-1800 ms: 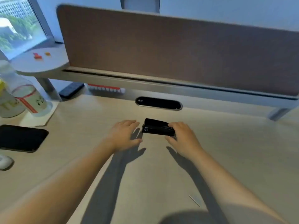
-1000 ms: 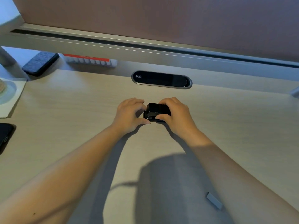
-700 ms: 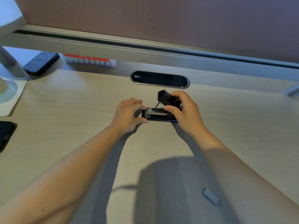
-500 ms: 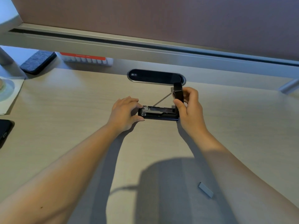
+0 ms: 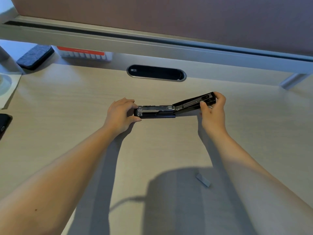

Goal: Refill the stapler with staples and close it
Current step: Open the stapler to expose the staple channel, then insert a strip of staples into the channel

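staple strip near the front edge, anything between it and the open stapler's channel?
Nothing visible. The staple strip lies alone on bare desk, nearer the person than the stapler. The lid is swung back in the right hand, exposing the channel; the left hand holds the front end.

Left hand (image 5: 120,112) apparently pinching, right hand (image 5: 213,110) gripping, both forearms extended

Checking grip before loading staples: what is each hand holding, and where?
Left hand grips the front end of the stapler base; right hand pinches the far tip of its swung-open top cover.
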Demonstrator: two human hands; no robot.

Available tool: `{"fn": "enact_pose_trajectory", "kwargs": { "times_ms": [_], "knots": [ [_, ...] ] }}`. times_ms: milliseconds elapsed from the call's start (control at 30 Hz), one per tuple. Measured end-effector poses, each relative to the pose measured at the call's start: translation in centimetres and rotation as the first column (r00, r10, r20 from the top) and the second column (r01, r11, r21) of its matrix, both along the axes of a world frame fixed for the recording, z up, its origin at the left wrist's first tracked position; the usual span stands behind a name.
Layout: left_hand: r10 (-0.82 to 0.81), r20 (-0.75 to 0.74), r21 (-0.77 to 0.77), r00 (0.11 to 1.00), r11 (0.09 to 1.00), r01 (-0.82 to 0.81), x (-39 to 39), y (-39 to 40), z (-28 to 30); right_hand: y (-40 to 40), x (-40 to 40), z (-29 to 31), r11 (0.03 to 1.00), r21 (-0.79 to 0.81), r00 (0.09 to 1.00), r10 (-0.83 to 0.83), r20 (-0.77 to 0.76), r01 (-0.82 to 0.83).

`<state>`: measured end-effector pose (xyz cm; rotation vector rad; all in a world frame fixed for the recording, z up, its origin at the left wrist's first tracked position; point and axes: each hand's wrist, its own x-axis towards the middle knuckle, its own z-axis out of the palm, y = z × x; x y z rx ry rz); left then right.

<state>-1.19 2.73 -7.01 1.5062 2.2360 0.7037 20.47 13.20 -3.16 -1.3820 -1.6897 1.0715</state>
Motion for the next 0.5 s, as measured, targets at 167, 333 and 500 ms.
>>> {"fn": "enact_pose_trajectory", "kwargs": {
  "times_ms": [167,333,500],
  "knots": [
    [0.036,0.014,0.005,0.999,0.999,-0.036,0.7,-0.7,0.1,-0.6,1.2,-1.0,0.992,-0.121,0.999,-0.035,0.028,0.038],
    [0.08,0.024,0.005,0.996,0.997,-0.08,2.4,-2.1,-0.2,-3.8,4.7,-2.4,0.981,-0.094,0.932,0.191,0.307,-0.17],
    [0.073,0.013,0.011,0.997,0.997,-0.073,4.6,-4.4,-0.7,-8.4,8.8,-2.4,0.909,-0.047,0.742,0.368,0.56,-0.415]
  ]
}}
